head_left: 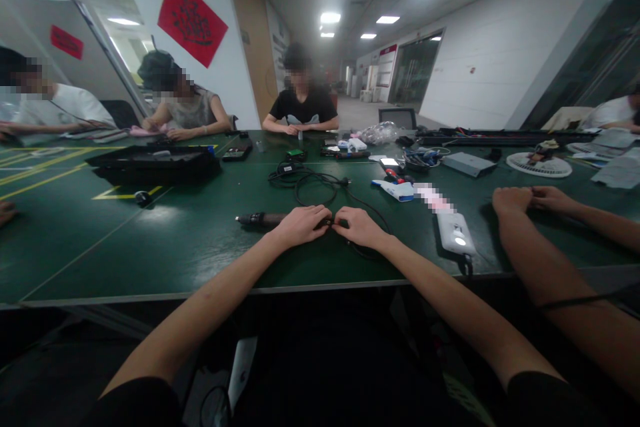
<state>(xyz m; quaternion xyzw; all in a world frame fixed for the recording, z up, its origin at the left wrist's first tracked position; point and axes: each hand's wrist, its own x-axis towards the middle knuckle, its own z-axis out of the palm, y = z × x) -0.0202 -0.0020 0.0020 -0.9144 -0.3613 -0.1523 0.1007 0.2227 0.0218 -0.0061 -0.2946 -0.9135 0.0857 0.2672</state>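
A dark electric screwdriver (257, 219) lies across the green table in front of me, its metal tip pointing left. My left hand (305, 224) is closed around its rear end. Close beside it, my right hand (359, 225) pinches the end of a black cable where it meets the back of the tool. The fingertips nearly touch, and the joint between tool and cable is mostly hidden. From there the black cable (313, 178) loops behind my hands, with a plug (345, 182) resting on the table.
A black tray (153, 165) stands at left, near a small round knob-like part (143, 198). To the right are a white power adapter (455, 233), a blue-white packet (395, 189) and a white round grille (539, 164). A co-worker's hands (530, 200) are close at right; several people sit around the table.
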